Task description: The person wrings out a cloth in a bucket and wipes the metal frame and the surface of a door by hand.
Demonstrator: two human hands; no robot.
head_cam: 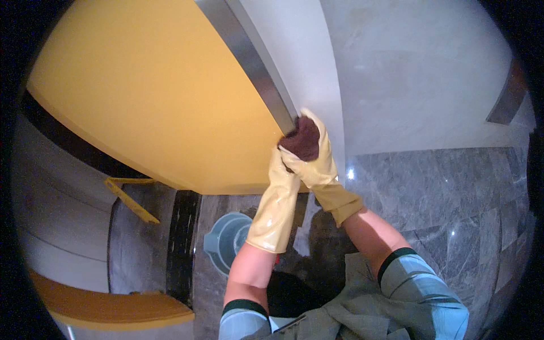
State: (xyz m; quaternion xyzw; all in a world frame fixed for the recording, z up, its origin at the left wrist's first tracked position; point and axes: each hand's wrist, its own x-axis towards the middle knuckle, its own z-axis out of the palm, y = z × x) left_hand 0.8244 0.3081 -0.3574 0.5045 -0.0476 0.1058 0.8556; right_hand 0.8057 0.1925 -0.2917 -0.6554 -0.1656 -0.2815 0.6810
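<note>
Both hands wear long cream rubber gloves. My right hand grips a dark maroon cloth against the lower end of a grey metal strip. That strip runs between a yellow panel and a white panel edge. My left hand is at the cloth's lower left side, touching my right hand; its fingers are partly hidden, and whether it grips the cloth cannot be told.
A blue-grey plastic bucket stands on the grey marble-look floor below the yellow panel. A yellow frame-like object is at the left. An orange-brown curved panel lies at the lower left.
</note>
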